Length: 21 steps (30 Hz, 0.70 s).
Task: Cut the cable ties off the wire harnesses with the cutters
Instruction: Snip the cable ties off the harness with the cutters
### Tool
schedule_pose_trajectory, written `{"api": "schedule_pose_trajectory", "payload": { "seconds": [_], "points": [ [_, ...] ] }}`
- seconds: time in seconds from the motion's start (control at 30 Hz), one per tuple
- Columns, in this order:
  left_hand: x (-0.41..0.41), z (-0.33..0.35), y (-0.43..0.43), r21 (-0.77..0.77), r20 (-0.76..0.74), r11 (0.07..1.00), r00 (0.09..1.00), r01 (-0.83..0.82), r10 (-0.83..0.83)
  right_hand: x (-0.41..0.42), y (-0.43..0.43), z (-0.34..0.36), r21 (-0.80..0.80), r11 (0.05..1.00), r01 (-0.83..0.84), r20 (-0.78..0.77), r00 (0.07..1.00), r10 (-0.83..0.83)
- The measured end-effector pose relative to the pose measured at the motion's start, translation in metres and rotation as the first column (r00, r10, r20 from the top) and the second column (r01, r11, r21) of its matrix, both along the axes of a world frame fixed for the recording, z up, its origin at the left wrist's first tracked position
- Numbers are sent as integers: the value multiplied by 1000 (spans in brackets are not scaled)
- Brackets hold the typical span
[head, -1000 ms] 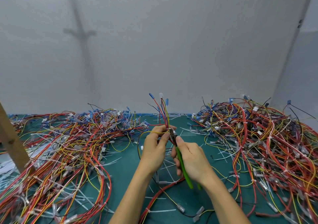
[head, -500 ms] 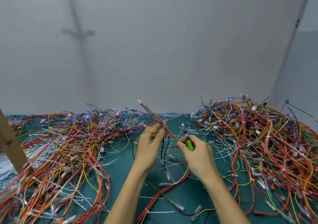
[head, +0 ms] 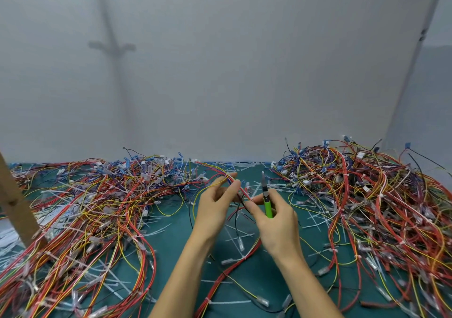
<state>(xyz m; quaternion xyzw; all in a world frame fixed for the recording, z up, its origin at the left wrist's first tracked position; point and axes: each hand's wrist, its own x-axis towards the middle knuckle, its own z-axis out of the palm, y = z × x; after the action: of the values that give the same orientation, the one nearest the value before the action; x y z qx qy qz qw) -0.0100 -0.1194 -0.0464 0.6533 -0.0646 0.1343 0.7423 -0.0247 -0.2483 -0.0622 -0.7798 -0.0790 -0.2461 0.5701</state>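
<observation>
My left hand (head: 215, 207) pinches a wire harness (head: 221, 172) of red, yellow and blue wires between thumb and fingertips, above the green mat (head: 256, 276). The harness runs from my fingers up and left toward the left pile, and its lower end trails down between my hands. My right hand (head: 276, 222) grips the green-handled cutters (head: 266, 199), blades pointing up and away from the harness; its fingertips also touch the red wires. Whether a cable tie sits on the held section is too blurred to tell.
A large pile of harnesses (head: 93, 207) covers the left of the mat, another pile (head: 371, 202) the right. Cut white ties (head: 234, 237) litter the mat between them. A wooden post (head: 14, 200) stands at far left. A grey wall closes the back.
The harness has swung from upright to lying leftward and lower. My right hand lifted the cutters clear of the wires, blades now pointing up, and moved its fingertips onto the red wires.
</observation>
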Motion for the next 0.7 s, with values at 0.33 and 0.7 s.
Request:
{"api": "schedule_pose_trajectory", "payload": {
  "seconds": [0.33, 0.7],
  "points": [
    [-4, 5, 2, -98, -24, 989, 993, 109, -112, 1, 4, -6, -9, 999, -53, 15, 998, 54],
    [0, 4, 5, -416, -216, 909, 973, -13, -85, 5, 4, -7, -19, 986, -164, -106, 981, 161]
  ]
}}
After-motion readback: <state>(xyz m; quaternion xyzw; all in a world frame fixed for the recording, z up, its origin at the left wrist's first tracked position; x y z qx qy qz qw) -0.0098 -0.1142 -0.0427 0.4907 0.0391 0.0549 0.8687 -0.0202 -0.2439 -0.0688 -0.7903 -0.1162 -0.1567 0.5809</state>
